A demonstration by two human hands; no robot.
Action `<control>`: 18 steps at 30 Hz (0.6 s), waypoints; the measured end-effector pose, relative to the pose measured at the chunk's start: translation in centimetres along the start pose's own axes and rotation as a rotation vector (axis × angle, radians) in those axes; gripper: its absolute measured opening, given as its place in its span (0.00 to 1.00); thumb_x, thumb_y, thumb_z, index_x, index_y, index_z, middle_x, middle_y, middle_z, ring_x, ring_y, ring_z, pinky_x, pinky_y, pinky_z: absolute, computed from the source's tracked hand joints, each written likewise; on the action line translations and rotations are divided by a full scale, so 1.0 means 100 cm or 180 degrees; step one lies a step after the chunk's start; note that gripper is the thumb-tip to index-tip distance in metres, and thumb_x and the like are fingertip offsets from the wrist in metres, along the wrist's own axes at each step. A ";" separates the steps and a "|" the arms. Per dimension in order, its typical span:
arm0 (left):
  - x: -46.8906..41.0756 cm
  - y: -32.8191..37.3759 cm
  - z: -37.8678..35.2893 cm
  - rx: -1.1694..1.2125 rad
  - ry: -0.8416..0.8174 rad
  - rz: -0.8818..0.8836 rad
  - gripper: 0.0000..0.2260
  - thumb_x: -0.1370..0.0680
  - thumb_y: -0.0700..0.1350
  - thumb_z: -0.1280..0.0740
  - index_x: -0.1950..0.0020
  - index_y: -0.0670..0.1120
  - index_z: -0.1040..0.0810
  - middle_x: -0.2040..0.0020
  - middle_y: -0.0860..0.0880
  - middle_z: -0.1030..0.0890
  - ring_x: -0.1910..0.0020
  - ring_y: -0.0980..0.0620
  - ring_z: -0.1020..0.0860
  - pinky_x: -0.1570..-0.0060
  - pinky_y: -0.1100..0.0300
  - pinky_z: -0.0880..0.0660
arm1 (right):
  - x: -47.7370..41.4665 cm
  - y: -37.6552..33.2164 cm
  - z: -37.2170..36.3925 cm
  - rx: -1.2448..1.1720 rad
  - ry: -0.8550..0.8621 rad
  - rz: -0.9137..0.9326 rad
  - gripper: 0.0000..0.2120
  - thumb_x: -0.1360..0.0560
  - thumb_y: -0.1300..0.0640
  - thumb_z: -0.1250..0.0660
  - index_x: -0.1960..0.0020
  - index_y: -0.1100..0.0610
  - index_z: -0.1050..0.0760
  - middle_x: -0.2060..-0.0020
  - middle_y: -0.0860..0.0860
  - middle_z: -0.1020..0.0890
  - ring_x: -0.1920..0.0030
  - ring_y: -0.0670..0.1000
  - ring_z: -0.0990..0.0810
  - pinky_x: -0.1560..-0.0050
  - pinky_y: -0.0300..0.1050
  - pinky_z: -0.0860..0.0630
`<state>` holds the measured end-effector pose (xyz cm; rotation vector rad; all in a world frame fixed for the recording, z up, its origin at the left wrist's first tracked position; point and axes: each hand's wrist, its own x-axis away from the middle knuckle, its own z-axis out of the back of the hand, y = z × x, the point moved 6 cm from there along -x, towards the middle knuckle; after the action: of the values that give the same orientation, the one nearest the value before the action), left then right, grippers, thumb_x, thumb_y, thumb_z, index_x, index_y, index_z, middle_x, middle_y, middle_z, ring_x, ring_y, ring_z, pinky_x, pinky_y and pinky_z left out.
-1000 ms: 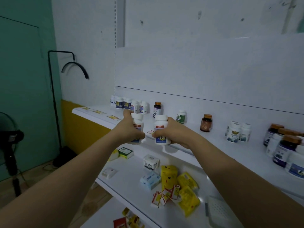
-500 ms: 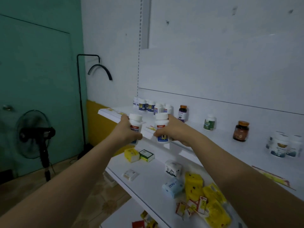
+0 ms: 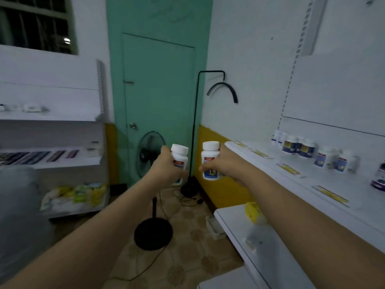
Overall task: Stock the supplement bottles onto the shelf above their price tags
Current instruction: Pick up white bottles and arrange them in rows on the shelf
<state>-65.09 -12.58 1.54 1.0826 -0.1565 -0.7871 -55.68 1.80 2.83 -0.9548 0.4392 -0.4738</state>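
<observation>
My left hand [image 3: 166,170] grips a white supplement bottle [image 3: 179,156] with a white cap and a red and blue label. In my right hand [image 3: 226,163] is a second white bottle [image 3: 210,161] of the same kind. Both bottles are upright in the air, left of the end of the white upper shelf [image 3: 277,170]. Yellow price tags [image 3: 288,169] run along that shelf's front edge. Several bottles [image 3: 300,145] stand in a row at the back of the shelf.
A standing fan [image 3: 152,184] and a black floor lamp stand [image 3: 192,132] are on the floor ahead, in front of a green door [image 3: 158,97]. A lower white shelf [image 3: 264,243] with a yellow box [image 3: 253,211] is under my right arm. Another shelf unit [image 3: 52,142] lines the left wall.
The view has swung left, away from the shelf toward the door. Both hands, still gripping their bottles, are now off the shelf's left end instead of over its front edge.
</observation>
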 end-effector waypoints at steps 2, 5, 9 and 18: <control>-0.019 -0.021 0.019 -0.0001 0.0123 0.0126 0.23 0.32 0.37 0.27 0.47 0.45 0.38 0.60 0.51 0.29 0.63 0.54 0.27 0.70 0.63 0.31 | -0.031 -0.006 -0.026 -0.0067 -0.0186 0.0069 0.26 0.37 0.60 0.23 0.46 0.49 0.32 0.55 0.47 0.22 0.56 0.46 0.22 0.63 0.40 0.28; -0.051 -0.051 0.045 -0.0003 0.0322 0.0266 0.23 0.32 0.36 0.27 0.47 0.46 0.38 0.60 0.51 0.29 0.63 0.54 0.27 0.68 0.61 0.29 | -0.080 -0.016 -0.060 -0.0098 -0.0350 0.0215 0.21 0.37 0.60 0.24 0.54 0.45 0.32 0.57 0.46 0.21 0.59 0.43 0.23 0.65 0.38 0.29; -0.107 -0.085 0.072 -0.0057 0.0541 0.0413 0.24 0.33 0.37 0.26 0.48 0.46 0.38 0.59 0.50 0.28 0.63 0.55 0.27 0.69 0.63 0.29 | -0.152 -0.025 -0.098 -0.0160 -0.0598 0.0353 0.24 0.36 0.60 0.24 0.47 0.49 0.32 0.56 0.47 0.22 0.57 0.43 0.23 0.64 0.38 0.30; -0.253 -0.112 0.095 -0.0113 0.0615 0.0496 0.25 0.33 0.37 0.25 0.47 0.47 0.39 0.60 0.51 0.29 0.64 0.57 0.28 0.71 0.65 0.32 | -0.305 -0.035 -0.111 -0.0153 -0.0642 0.0323 0.30 0.35 0.60 0.24 0.38 0.53 0.33 0.47 0.51 0.22 0.50 0.50 0.23 0.56 0.42 0.28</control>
<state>-93.55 -5.86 3.17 1.0925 -0.0620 -0.5408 -87.19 9.90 4.63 -1.0108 0.3157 -0.2726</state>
